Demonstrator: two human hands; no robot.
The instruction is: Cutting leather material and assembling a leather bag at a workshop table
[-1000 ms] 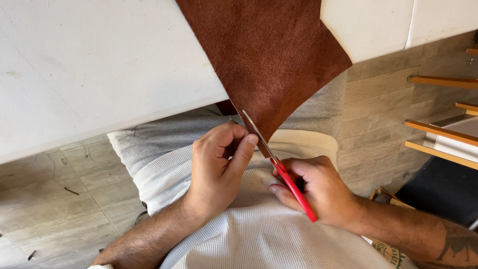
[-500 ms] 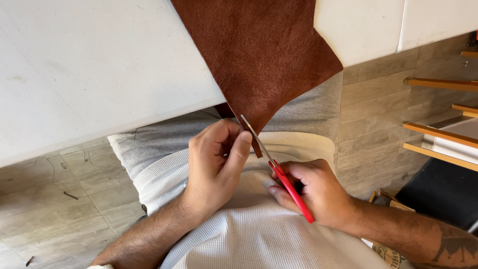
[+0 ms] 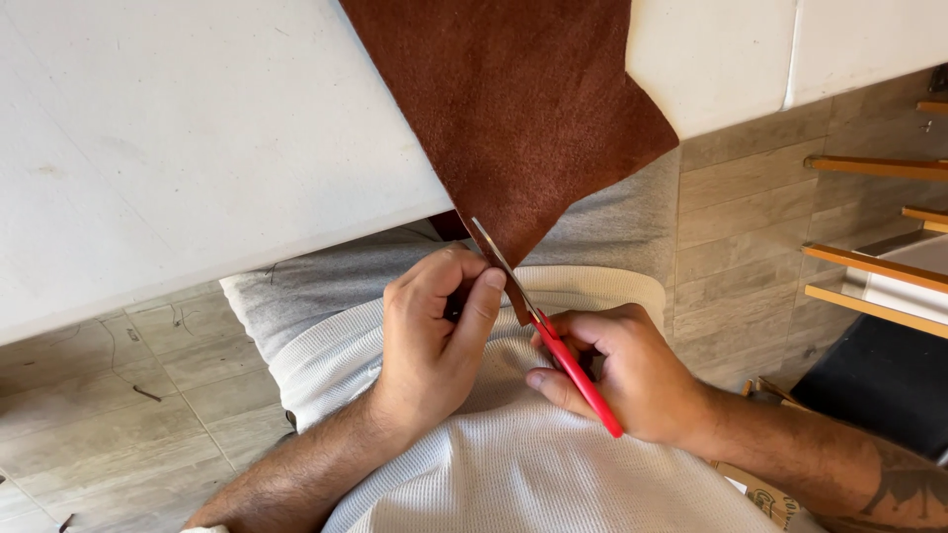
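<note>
From the head view, your left hand (image 3: pixel 434 336) pinches the hanging tip of the reddish-brown leather sheet (image 3: pixel 523 109) between thumb and forefinger, holding it taut just below the near edge of the white counter (image 3: pixel 197 148). Your right hand (image 3: pixel 632 380) is clenched around the red handles of the scissors (image 3: pixel 548 331), whose metal blades point up toward the counter edge and sit against the left border of the leather's lower point. Most of the sheet lies flat on the counter, running off the top of the frame; only its pointed lower corner droops over the near edge above your lap. As I judge it, the cut is at an early stage: the blades are only at the tip, the broad body of the sheet looks whole, and no separated piece shows on the counter, your lap or the tiled floor (image 3: pixel 118 395). How far the blades have bitten in is hidden behind your left thumb, so I cannot tell.
</note>
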